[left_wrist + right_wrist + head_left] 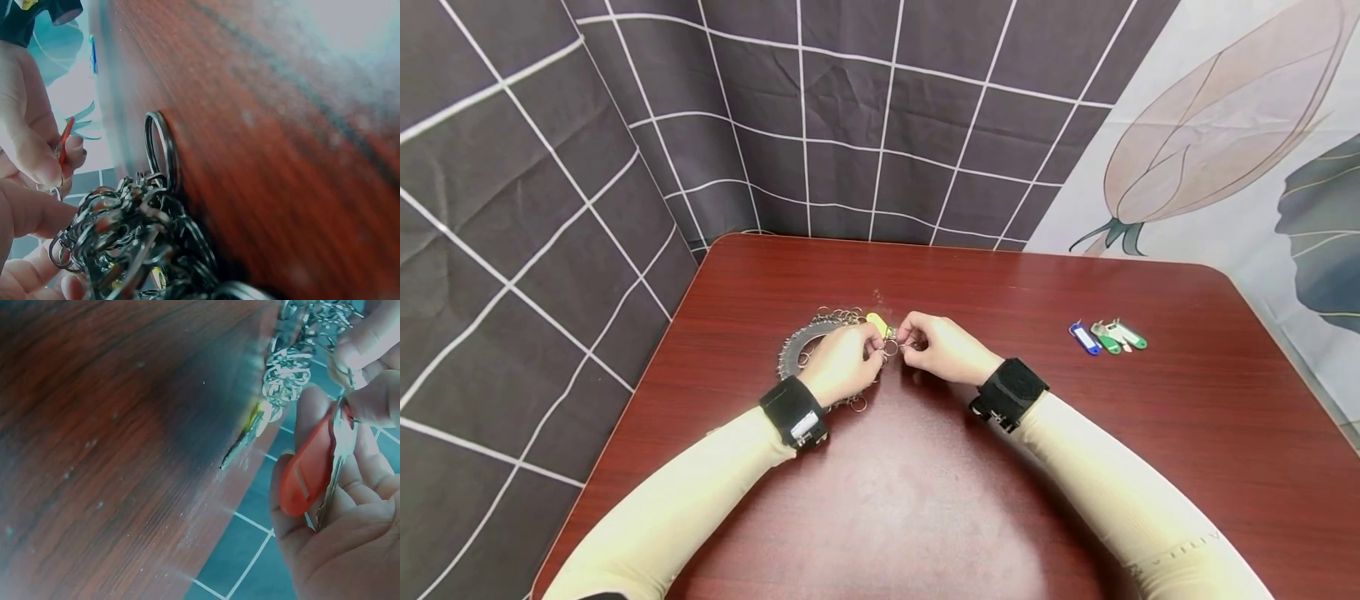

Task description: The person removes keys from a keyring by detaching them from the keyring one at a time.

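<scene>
Left hand [842, 363] pinching a split ring [891, 347] over the ring pile [811, 342], right hand [942, 346] gripping an orange key tag [307, 467] at three o'clock, spare tags [1108, 336] lying further right on the table [1075, 433].

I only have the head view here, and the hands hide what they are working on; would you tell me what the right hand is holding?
Observer: The right hand grips a red key tag; the right wrist view shows it lying in the palm, hidden from overhead.
Operator: Thank you. Is anything attached to that tag?
Observer: A metal strip lies along the tag, pinched under the thumb. I cannot tell whether the two are joined.
Operator: And what is the left hand doing?
Observer: In the left wrist view the left hand pinches a small split ring beside the pile of key rings.
</scene>
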`<state>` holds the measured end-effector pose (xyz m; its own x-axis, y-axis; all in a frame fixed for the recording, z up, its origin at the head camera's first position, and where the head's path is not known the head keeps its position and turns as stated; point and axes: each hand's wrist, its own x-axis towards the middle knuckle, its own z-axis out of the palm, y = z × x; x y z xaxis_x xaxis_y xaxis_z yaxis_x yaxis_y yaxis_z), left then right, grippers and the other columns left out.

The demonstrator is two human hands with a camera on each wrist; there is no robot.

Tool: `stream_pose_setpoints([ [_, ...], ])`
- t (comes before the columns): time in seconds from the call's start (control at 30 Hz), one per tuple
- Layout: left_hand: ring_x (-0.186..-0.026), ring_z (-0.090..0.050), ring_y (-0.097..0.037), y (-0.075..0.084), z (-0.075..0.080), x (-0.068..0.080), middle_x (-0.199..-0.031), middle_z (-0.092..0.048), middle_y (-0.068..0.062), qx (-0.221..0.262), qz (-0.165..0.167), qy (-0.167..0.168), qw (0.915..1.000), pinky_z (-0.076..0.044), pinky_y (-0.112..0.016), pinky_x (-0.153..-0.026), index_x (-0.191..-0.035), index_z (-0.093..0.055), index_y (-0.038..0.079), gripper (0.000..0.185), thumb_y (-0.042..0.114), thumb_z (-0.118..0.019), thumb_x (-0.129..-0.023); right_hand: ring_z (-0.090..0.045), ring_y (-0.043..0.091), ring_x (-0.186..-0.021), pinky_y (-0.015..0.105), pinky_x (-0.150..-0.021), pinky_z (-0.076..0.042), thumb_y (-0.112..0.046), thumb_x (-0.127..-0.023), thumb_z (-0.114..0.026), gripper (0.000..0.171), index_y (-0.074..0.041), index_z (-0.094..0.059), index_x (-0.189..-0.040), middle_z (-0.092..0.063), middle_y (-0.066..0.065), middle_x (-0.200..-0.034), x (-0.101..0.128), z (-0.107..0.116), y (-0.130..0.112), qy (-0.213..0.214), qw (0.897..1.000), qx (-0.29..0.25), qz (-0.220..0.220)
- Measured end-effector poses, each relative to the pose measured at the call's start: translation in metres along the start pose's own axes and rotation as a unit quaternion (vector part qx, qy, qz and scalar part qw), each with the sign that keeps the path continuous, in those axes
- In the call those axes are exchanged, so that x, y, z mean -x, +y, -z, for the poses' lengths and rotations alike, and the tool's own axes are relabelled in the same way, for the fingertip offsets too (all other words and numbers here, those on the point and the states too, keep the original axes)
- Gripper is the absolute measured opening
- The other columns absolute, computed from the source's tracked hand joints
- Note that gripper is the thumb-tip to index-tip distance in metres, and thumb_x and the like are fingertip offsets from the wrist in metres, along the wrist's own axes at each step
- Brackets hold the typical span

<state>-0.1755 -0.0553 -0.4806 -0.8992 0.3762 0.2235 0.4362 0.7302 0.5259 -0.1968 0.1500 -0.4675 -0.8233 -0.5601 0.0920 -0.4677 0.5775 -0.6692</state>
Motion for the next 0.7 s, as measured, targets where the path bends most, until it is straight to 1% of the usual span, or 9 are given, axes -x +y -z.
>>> stream_pose_setpoints([
  [0.1, -0.064, -0.054, -0.007, -0.0002, -0.0006, -0.0001, -0.072, -0.058, 0.011, 0.001, 0.002, -0.002, 1.0000, -0.045, -0.025, -0.058, -0.088, -0.062, 0.016, 0.004, 0.017, -0.063, -0.084, -0.059, 0.010, -0.064, 0.029, -0.065, -0.048, -0.007, -0.086, -0.063, 0.008, -0.011, -0.061, -0.093, -0.062, -0.004, -0.076, 0.0020, 0.0015, 0.0012, -0.003, 1.000, -0.016, -0.005],
  [0.2, -0.064, -0.054, -0.007, 0.0005, -0.0005, -0.0005, -0.073, -0.058, 0.010, 0.001, 0.002, -0.010, 0.9999, -0.045, -0.025, -0.059, -0.089, -0.062, 0.016, 0.004, 0.017, -0.063, -0.085, -0.059, 0.011, -0.063, 0.029, -0.063, -0.048, -0.011, -0.089, -0.064, 0.003, -0.010, -0.062, -0.091, -0.061, -0.003, -0.076, 0.0037, 0.0016, 0.0042, -0.005, 0.999, -0.035, -0.009],
  [0.3, -0.066, -0.054, -0.007, 0.0017, -0.0003, -0.0012, -0.074, -0.059, 0.009, 0.001, -0.001, -0.018, 0.9998, -0.046, -0.026, -0.061, -0.090, -0.063, 0.016, 0.004, 0.015, -0.062, -0.086, -0.060, 0.014, -0.060, 0.029, -0.060, -0.048, -0.015, -0.091, -0.064, 0.006, -0.010, -0.062, -0.091, -0.062, -0.002, -0.076, 0.0052, 0.0017, 0.0062, -0.002, 0.999, -0.052, -0.018],
  [0.5, -0.074, -0.057, -0.007, 0.0035, -0.0014, -0.0021, -0.080, -0.061, 0.009, 0.006, 0.004, -0.042, 0.9991, -0.047, -0.026, -0.068, -0.091, -0.064, 0.017, 0.006, 0.018, -0.065, -0.086, -0.061, 0.020, -0.058, 0.030, -0.056, -0.047, -0.014, -0.092, -0.064, 0.004, -0.011, -0.061, -0.092, -0.062, -0.001, -0.076, 0.0051, 0.0024, 0.0047, 0.008, 0.998, -0.066, -0.024],
  [0.6, -0.078, -0.059, -0.008, 0.0038, -0.0027, -0.0026, -0.083, -0.062, 0.008, 0.006, 0.003, -0.047, 0.9989, -0.048, -0.026, -0.071, -0.094, -0.066, 0.017, 0.010, 0.022, -0.067, -0.085, -0.060, 0.018, -0.059, 0.029, -0.058, -0.047, -0.015, -0.092, -0.064, 0.004, -0.012, -0.061, -0.092, -0.062, -0.001, -0.076, 0.0047, 0.0027, 0.0034, 0.014, 0.998, -0.065, -0.022],
  [0.7, -0.081, -0.060, -0.010, 0.0043, -0.0038, -0.0037, -0.086, -0.063, 0.006, 0.002, -0.002, -0.043, 0.9991, -0.048, -0.027, -0.074, -0.095, -0.068, 0.016, 0.014, 0.024, -0.069, -0.085, -0.059, 0.015, -0.061, 0.029, -0.060, -0.047, -0.016, -0.092, -0.064, 0.005, -0.011, -0.062, -0.092, -0.062, -0.001, -0.077, 0.0047, 0.0032, 0.0020, 0.019, 0.997, -0.065, -0.019],
])
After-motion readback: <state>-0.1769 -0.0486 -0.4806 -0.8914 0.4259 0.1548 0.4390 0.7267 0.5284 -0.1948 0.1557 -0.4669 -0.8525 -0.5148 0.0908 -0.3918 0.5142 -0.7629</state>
